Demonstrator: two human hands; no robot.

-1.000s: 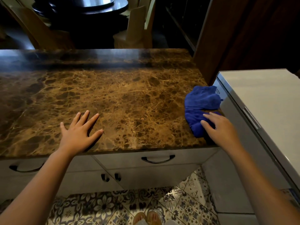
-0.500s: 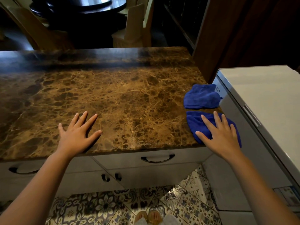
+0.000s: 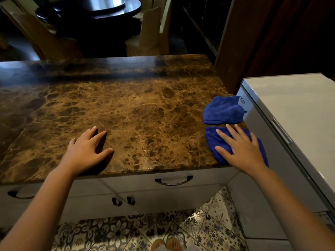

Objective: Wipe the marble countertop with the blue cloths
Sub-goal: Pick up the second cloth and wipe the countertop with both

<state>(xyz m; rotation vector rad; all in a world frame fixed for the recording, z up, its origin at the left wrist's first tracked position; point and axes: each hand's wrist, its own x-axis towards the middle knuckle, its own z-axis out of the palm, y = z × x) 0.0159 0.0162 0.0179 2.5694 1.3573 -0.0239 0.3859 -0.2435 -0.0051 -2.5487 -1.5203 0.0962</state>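
The brown marble countertop (image 3: pixel 137 109) fills the middle of the view. Two blue cloths lie at its right end. The far cloth (image 3: pixel 223 110) is bunched beside the white appliance. The near cloth (image 3: pixel 213 140) lies flat at the front right corner, partly over the edge. My right hand (image 3: pixel 239 148) presses flat on the near cloth, fingers spread. My left hand (image 3: pixel 87 152) rests flat on the bare marble near the front edge, fingers apart, holding nothing.
A white appliance (image 3: pixel 297 113) stands against the counter's right side. Grey drawers with dark handles (image 3: pixel 174 181) sit under the counter. Patterned floor tiles (image 3: pixel 126 230) lie below. A dark round table (image 3: pixel 101 6) and wooden chairs (image 3: pixel 150 33) stand beyond the far edge.
My right hand pulled the near cloth away from the far one toward the front corner and flattened on it. My left hand stayed on the marble.
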